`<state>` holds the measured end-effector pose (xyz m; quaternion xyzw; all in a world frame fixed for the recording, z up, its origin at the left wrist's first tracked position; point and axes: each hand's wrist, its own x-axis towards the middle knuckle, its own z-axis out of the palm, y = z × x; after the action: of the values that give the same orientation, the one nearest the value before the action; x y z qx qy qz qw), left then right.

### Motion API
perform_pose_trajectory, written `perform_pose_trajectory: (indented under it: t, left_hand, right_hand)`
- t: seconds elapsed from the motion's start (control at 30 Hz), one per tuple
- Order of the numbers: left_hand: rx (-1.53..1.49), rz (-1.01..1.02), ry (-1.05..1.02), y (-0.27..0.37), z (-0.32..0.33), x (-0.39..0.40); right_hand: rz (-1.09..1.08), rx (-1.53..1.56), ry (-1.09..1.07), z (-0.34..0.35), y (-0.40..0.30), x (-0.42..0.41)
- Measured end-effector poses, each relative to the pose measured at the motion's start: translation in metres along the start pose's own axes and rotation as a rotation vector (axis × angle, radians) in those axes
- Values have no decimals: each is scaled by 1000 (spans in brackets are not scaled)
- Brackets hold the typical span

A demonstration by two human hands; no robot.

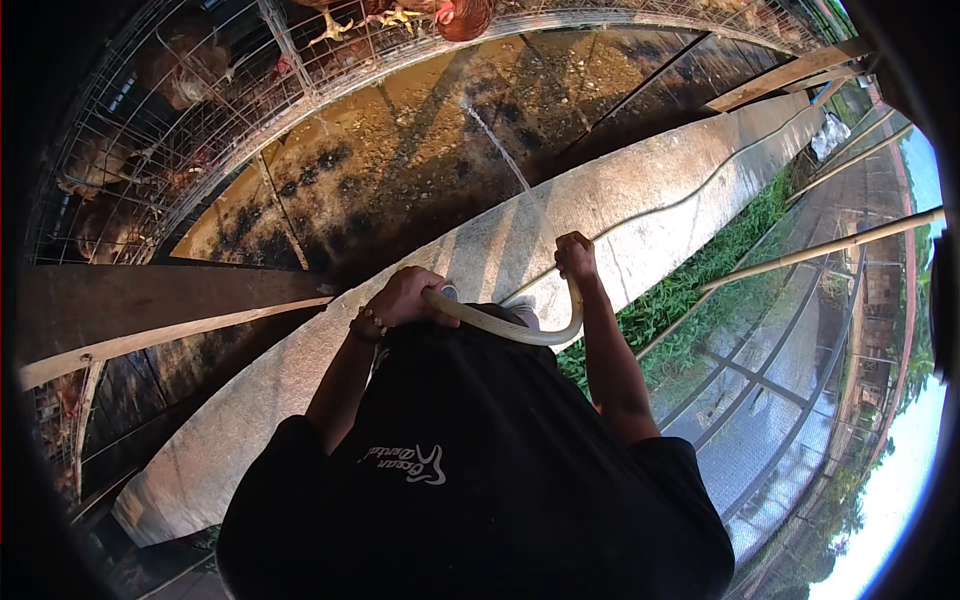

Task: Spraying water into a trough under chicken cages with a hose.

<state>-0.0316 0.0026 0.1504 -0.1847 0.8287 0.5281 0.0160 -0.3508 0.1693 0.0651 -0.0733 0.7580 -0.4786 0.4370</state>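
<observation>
A pale flexible hose (525, 330) bends in a U in front of my dark shirt. My left hand (405, 296), with a beaded bracelet at the wrist, is closed around one part of it. Around the hose near its outlet is my right hand (576, 256), raised over the concrete walkway. From there a jet of water (499, 146) shoots away past the walkway's edge and lands on the wet, brown, dirt-covered floor (420, 142) below the cages. The hose's outlet itself is hidden by my right hand.
Wire cages (187, 135) with brown hens (465, 16) line the far side. The raised concrete walkway (660, 180) runs diagonally under me, with more hose (705, 184) along it. Wooden beams (172, 330) cross at left. Green plants (675, 300), bamboo poles (825, 247) and netting stand at right.
</observation>
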Motion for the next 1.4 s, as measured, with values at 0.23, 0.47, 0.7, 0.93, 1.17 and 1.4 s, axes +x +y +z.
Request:
perform_pose_trajectory:
  t: [0.23, 0.47, 0.7, 0.93, 1.17, 1.4]
  left_hand:
    - [-5, -25, 0, 2, -1, -4]
    - [20, -28, 2, 1, -2, -5]
    - [19, -10, 3, 6, -1, -5]
    - [-78, 56, 57, 8, 4, -7]
    - [-3, 73, 69, -4, 6, -7]
    - [31, 30, 14, -1, 5, -3]
  right_hand:
    - [-4, 1, -12, 5, -3, 1]
    - [-28, 9, -23, 8, -5, 1]
    - [-45, 26, -42, 7, -11, -1]
    - [-61, 40, -60, 7, -18, -2]
    - [-69, 27, 10, 1, -8, 3]
    - [-100, 34, 52, -6, -9, -1]
